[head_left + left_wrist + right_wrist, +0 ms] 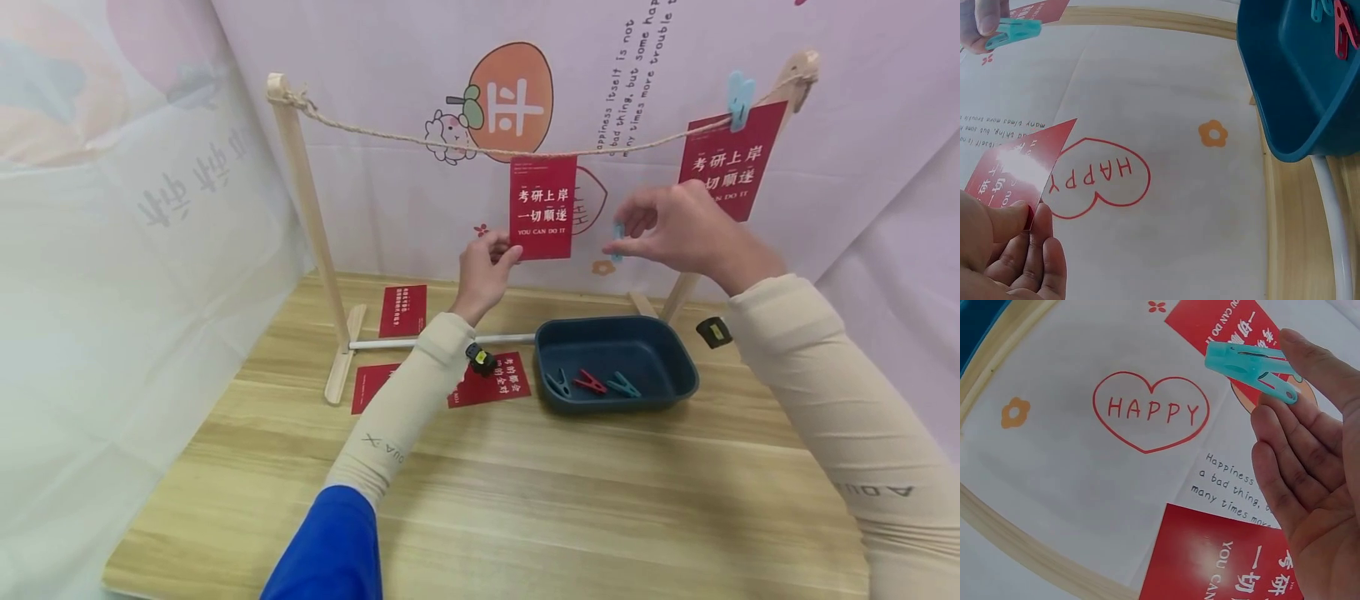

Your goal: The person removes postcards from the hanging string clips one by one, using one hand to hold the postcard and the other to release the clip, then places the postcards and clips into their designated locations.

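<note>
Head view: the left hand holds a red card by its lower left corner, long axis close to upright. The card's top edge meets the rope as seen from here – whether the two touch, I cannot tell – and no peg sits on that edge. The right hand has a blue peg, right of the card and below the rope, so the card's top edge lies up and to the left from the right fingers. Farther right, a second card hangs under another peg. On the bench, the tray stands below the right hand with more pegs in it.

Left wrist view: the left thumb and forefinger are closed on the card's corner, the other fingers loosely curled. The card slants up from them, most of it free; the blue peg is well apart from it, at the upper left.

Right wrist view: the right thumb and forefinger stand a little apart, pinching the blue peg by its spread handles. Its long axis runs outward from the fingertips, nose foremost and apparently closed – the held card shows behind it, and the hung one lower down.
</note>
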### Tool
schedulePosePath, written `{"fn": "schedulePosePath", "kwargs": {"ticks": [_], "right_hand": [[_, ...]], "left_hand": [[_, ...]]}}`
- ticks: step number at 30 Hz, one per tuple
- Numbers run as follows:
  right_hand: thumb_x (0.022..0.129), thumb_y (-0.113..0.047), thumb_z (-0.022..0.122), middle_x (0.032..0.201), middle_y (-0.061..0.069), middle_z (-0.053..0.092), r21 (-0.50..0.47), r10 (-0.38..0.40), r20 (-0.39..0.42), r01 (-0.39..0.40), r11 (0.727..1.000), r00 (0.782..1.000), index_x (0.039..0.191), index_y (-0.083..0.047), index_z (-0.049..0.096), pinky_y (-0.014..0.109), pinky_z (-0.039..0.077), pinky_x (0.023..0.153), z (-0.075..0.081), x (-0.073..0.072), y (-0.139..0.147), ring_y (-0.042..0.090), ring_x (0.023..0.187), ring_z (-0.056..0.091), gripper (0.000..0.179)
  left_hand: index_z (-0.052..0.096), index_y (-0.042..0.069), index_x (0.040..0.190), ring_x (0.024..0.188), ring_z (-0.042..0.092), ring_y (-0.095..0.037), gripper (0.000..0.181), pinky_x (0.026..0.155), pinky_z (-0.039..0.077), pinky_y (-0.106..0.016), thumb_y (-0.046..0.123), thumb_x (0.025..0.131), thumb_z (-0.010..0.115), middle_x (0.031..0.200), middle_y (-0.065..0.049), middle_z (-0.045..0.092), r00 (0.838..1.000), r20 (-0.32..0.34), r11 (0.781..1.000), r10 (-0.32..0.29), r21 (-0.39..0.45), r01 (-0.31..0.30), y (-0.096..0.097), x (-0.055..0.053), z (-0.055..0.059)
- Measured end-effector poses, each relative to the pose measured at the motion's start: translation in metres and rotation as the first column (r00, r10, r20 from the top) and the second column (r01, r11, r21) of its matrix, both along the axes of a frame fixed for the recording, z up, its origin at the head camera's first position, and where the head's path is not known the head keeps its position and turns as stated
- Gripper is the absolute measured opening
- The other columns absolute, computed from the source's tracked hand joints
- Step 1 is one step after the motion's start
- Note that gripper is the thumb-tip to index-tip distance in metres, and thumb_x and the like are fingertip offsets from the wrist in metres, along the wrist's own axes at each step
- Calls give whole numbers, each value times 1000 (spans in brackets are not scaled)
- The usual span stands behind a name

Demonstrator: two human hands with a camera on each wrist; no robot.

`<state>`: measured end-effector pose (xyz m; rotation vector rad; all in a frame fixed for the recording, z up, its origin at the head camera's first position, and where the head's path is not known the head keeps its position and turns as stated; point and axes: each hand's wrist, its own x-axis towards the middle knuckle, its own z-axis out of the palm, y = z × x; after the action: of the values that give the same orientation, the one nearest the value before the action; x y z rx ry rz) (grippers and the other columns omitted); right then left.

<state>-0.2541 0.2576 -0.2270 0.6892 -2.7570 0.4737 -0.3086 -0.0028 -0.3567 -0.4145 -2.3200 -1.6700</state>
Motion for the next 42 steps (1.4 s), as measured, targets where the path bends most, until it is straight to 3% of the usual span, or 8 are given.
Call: {"fn": "schedulePosePath", "kwargs": {"ticks": [11, 19, 28, 42], "right_hand": [[83, -30, 92, 102, 14, 81, 5, 26, 45, -26, 1000, 999, 108, -6, 79, 50, 67, 85, -13, -1, -2, 30, 93, 78, 37], [85, -37, 90, 106, 15, 81, 30, -9, 104, 6, 1000, 995, 112, -6, 79, 51, 66, 86, -22, -1, 2, 31, 95, 77, 43], [84, -31, 91, 107, 16, 81, 25, -10, 135, 7, 1000, 991, 113, -6, 79, 52, 66, 86, -30, 1, 4, 31, 96, 77, 40], [83, -27, 92, 103, 15, 81, 42, -13, 172, 6, 999, 985, 112, -4, 79, 51, 66, 88, -47, 0, 10, 31, 94, 78, 39]], "left_hand": [[69, 3, 127, 103, 73, -25, 26, 89, 62, -33, 18, 106, 66, 115, -15, 76, 999, 26, 1000, 29, -7, -29, -17, 0, -3], [69, 1, 126, 104, 73, -27, 26, 93, 62, -36, 18, 106, 65, 114, -17, 77, 998, 55, 999, 44, 5, -44, -28, 0, -1], [70, 4, 125, 106, 74, -26, 23, 96, 61, -40, 18, 107, 64, 114, -14, 77, 994, 88, 998, 60, 11, -61, -39, 2, -8], [70, -1, 122, 106, 74, -31, 23, 96, 62, -41, 15, 106, 65, 113, -19, 76, 991, 104, 996, 81, 21, -83, -55, -1, -20]]}}
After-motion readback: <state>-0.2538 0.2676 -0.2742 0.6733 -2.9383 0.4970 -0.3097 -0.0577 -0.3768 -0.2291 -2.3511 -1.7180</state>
